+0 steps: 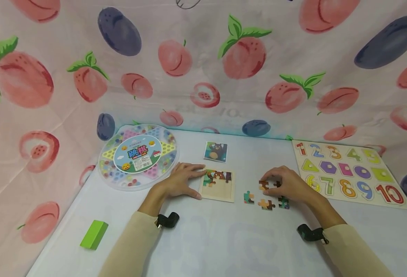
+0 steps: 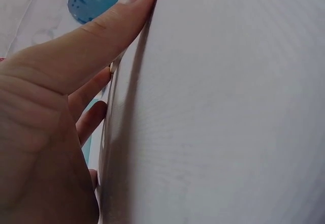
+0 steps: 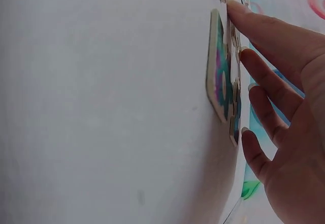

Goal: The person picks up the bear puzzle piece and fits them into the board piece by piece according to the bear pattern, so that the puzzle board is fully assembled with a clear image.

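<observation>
A square wooden puzzle tray (image 1: 218,192) lies mid-table, with bear-picture pieces (image 1: 219,176) along its top. My left hand (image 1: 177,180) rests at its left edge, thumb low and fingers spread higher up. In the left wrist view the left thumb (image 2: 101,38) extends along the tabletop. To the tray's right, my right hand (image 1: 288,184) has thumb and index finger at opposite edges of a brown jigsaw piece (image 1: 263,185). Loose pieces lie near it: a teal one (image 1: 248,197), an orange-brown one (image 1: 267,204) and a dark one (image 1: 284,202). Others are partly hidden under the hand.
A bear picture card (image 1: 215,151) lies behind the tray. A round Chinese checkers board (image 1: 137,157) stands at the back left, a wooden number board (image 1: 352,173) at the right. A green block (image 1: 94,234) sits at the front left. A fruit-print curtain (image 1: 203,57) hangs behind.
</observation>
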The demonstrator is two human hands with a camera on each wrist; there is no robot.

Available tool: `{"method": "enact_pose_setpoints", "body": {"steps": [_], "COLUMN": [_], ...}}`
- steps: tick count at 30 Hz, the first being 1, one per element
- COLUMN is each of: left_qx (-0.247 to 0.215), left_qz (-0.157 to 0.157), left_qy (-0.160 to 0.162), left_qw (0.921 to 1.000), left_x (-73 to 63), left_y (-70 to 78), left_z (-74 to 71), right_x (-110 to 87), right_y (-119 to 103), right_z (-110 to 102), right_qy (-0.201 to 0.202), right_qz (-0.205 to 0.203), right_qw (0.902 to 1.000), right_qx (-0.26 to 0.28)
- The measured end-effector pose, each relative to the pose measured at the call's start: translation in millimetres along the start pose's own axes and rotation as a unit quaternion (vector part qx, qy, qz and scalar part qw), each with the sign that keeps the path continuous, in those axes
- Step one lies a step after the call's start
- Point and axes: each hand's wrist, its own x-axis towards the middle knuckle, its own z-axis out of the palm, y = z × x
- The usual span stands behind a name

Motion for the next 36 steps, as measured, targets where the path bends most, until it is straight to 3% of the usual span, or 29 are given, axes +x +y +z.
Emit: {"method": "enact_pose_setpoints", "body": {"steps": [10,17,25,36], "left_qx": [0.000,-0.001,-0.004,0.001], "left_qz": [-0.008,-0.014,-0.016,-0.015], "left_qy": [-0.001,0.006,0.004,0.005], "left_qw": [1.0000,0.9999,0.9999,0.9999], "left_x": [1.4,1.9,0.9,1.1], "left_y": [-0.7,-0.7,-0.2,-1.1], "left_z": [-0.2,0.2,1.7,2.1], "right_x": [1.2,3.8,2.9,11.3], "right_y": [-3,-3,-9,-25], "right_z": [0,-1,-6,-16], "right_qy": [0.008,0.011,0.001,0.020], "right_qz": [-0.009,-0.052,-0.037,-0.064], "right_qw": [0.9999,0.9981,0.9975,0.9912], "right_qx": [-0.008,0.031,0.060,0.114]}}
